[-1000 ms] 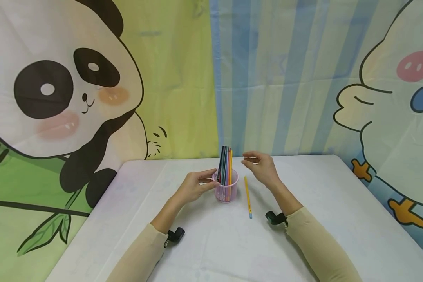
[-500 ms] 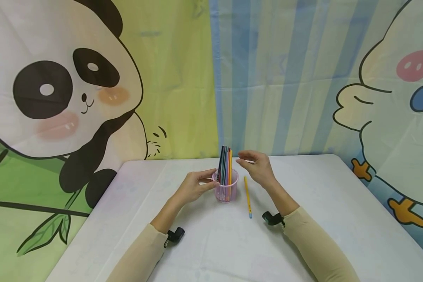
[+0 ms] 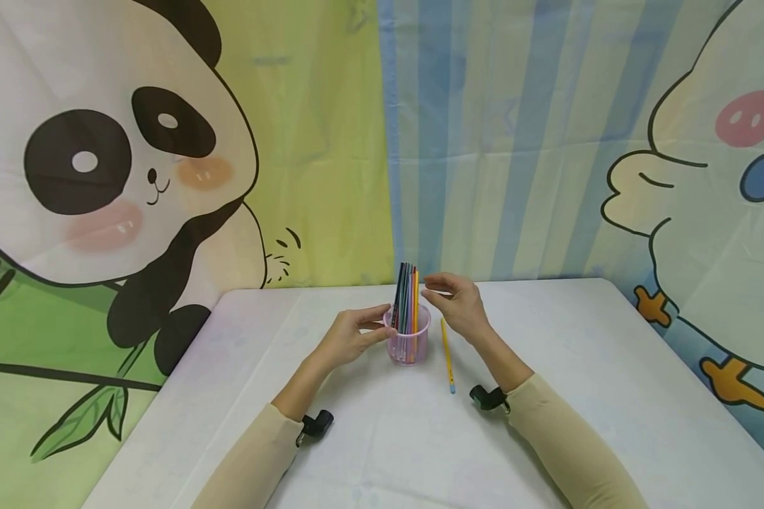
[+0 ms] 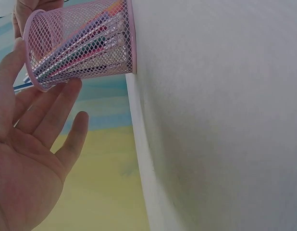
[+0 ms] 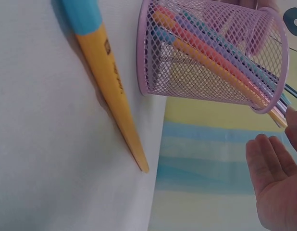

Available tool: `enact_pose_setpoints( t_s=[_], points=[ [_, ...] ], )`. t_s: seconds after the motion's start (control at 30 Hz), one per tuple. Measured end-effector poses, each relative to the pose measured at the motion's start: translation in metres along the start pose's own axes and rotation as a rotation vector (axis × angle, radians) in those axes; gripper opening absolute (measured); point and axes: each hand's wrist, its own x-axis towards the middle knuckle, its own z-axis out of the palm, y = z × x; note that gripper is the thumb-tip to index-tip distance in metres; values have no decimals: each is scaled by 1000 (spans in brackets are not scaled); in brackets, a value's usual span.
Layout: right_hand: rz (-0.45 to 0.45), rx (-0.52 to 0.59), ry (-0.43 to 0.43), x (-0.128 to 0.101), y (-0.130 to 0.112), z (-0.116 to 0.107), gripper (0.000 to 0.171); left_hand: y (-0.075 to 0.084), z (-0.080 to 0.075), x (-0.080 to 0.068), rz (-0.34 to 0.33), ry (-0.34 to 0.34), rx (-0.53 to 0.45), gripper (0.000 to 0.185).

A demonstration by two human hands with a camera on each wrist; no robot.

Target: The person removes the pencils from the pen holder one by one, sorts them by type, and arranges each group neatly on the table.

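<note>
Two forearms in beige sleeves reach forward over a white table [image 3: 586, 367], a small black camera strapped at each wrist.

Left hand [image 3: 346, 338]: fingers straight and loose, tips resting on the left side of the pink mesh pencil cup [image 3: 409, 345]; nothing is clasped.

Right hand [image 3: 458, 302]: raised just right of the cup, fingers lightly bent toward the tops of the coloured pencils [image 3: 407, 297]; the head view shows the fingertips right at the pencil tops, but whether they pinch one cannot be told.

Cup: upright at mid-table between the hands, pencils standing upright inside.

Yellow pencil [image 3: 448, 353] with a blue end: flat on the table just right of the cup. Dark print runs along its barrel in the right wrist view, too blurred to read.
</note>
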Motion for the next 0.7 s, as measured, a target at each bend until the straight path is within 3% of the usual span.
enact_pose_setpoints(
  t_s=[0.7],
  points=[
    [6, -4, -41, -4, 6, 19, 21, 0, 1, -1, 13, 1, -8, 60]
  ],
)
